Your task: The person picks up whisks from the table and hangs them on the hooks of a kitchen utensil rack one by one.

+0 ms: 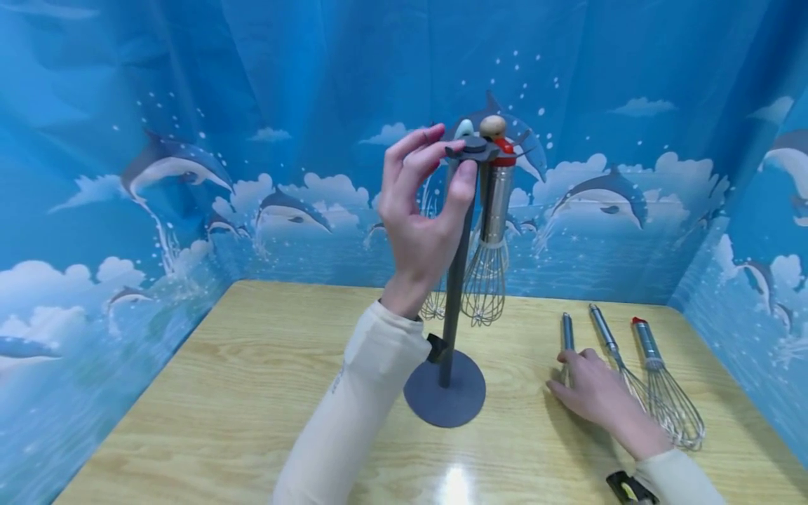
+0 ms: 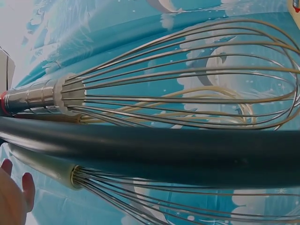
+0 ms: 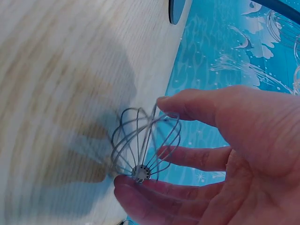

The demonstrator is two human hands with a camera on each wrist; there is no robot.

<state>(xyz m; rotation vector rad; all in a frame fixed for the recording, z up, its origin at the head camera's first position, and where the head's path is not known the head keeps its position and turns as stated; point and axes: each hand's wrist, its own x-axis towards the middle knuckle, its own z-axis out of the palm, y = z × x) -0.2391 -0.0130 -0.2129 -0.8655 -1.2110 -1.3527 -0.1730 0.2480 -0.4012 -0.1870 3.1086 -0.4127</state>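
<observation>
My left hand [image 1: 419, 189] is raised at the top of a dark whisk stand [image 1: 451, 280], thumb and index finger pinching the edge of its hook plate. From the plate hang a steel-handled whisk with a red end [image 1: 499, 203], a whisk with a wooden handle end [image 1: 493, 126], and one with a pale handle [image 2: 58, 171]. At the right, my right hand [image 1: 593, 393] holds a small steel whisk [image 3: 145, 136] by its wire loops, thumb on one side and fingers on the other. Its handle [image 1: 567, 331] points away from me.
Two more whisks lie right of my right hand: a slim steel one [image 1: 606, 330] and a larger one with a red tip [image 1: 669, 393]. The stand's round base [image 1: 463, 403] sits mid-table on the wooden table [image 1: 252, 393]. A blue dolphin-print curtain [image 1: 353, 84] surrounds the table.
</observation>
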